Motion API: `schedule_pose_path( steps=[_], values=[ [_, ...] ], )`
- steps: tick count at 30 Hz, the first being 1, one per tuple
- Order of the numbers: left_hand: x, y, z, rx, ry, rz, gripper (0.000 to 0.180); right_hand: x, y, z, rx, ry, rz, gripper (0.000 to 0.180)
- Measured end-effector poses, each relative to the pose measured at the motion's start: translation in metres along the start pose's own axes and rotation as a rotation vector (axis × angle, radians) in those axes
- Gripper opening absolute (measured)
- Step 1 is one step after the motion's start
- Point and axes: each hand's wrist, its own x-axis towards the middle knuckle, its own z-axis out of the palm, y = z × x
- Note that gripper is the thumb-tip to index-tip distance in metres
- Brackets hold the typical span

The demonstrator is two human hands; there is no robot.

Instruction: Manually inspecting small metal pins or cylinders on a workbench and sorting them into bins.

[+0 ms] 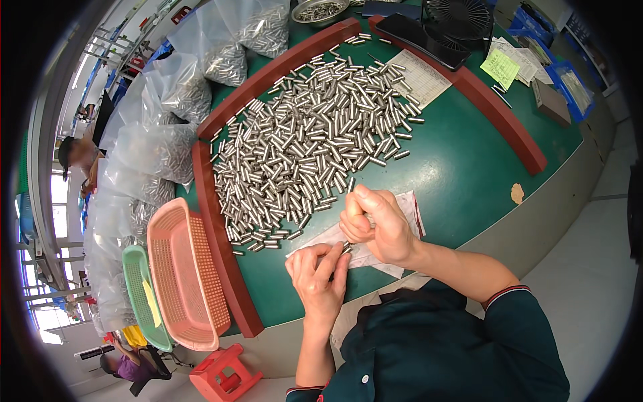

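Observation:
A large heap of short shiny metal pins (301,134) covers the green table (442,174) ahead of my hands. At the table's near edge my left hand (316,278) is closed, with the end of a metal pin (346,247) showing between its thumb and fingers. Just to the right and a little farther in, my right hand (380,226) is curled into a fist. A single pin (351,184) shows at the top of that fist; whether it is gripped there or lies behind is unclear. Beneath both hands a white cloth (388,260) lies rumpled.
Red-brown rails (224,268) border the heap. Left of it stand a pink basket (181,268), a green basket (137,288) and several clear bags (177,90) of pins. A black fan (459,20), papers (422,77) and a metal bowl (320,10) sit at the far side. A red stool (224,375) stands below.

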Motion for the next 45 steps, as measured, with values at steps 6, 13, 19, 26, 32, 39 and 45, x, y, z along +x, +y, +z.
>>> schedule_pose_path(
  steps=[6, 13, 19, 26, 32, 39, 45],
  values=[
    [0.0, 0.0, 0.0, -0.001, 0.003, 0.008, 0.026, -0.001, 0.002, 0.002, 0.007, 0.027, 0.001, 0.048],
    [0.0, 0.0, 0.0, -0.002, 0.003, 0.01, 0.026, 0.001, 0.002, 0.004, -0.03, 0.048, -0.007, 0.047],
    [0.0, -0.001, 0.001, -0.003, 0.008, 0.012, 0.026, 0.002, 0.001, 0.004, -0.044, 0.05, 0.003, 0.046],
    [0.0, -0.001, 0.0, 0.006, 0.004, 0.018, 0.025, 0.003, 0.002, 0.007, -0.074, 0.053, 0.006, 0.046],
    [0.001, -0.001, 0.002, 0.009, -0.004, 0.018, 0.023, 0.002, 0.003, 0.007, -0.116, 0.06, -0.005, 0.046],
    [0.001, -0.003, 0.0, 0.008, -0.006, 0.036, 0.018, -0.001, -0.001, 0.022, -0.36, 0.037, -0.057, 0.04],
    [0.001, -0.003, 0.0, 0.007, -0.002, 0.051, 0.017, -0.007, 0.002, 0.023, -0.454, -0.035, -0.096, 0.039]
  ],
)
